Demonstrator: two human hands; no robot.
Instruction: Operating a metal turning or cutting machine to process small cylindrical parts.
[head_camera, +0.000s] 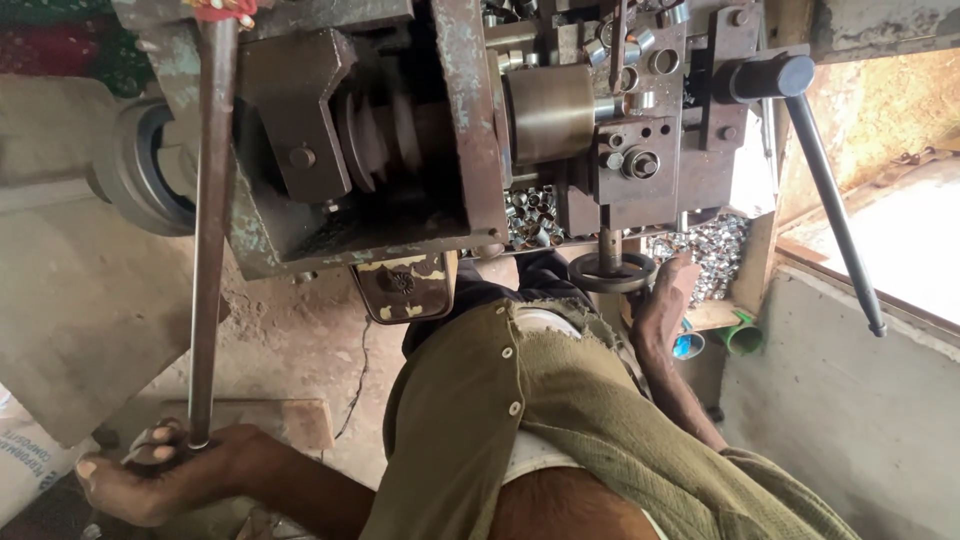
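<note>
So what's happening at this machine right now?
A person stands over a worn metal lathe-like machine. The left hand grips the lower end of a long metal rod that runs up into the machine. The right hand rests by a small handwheel. Small shiny metal pieces lie heaped beside it, and a long black lever hangs untouched.

Rusty brown long steel rod (208, 230), grey-green flaking cast-iron lathe body (470, 120) beside it, bright silver small metal rings (712, 255) right, olive buttoned cloth shirt (560, 420) below.
</note>
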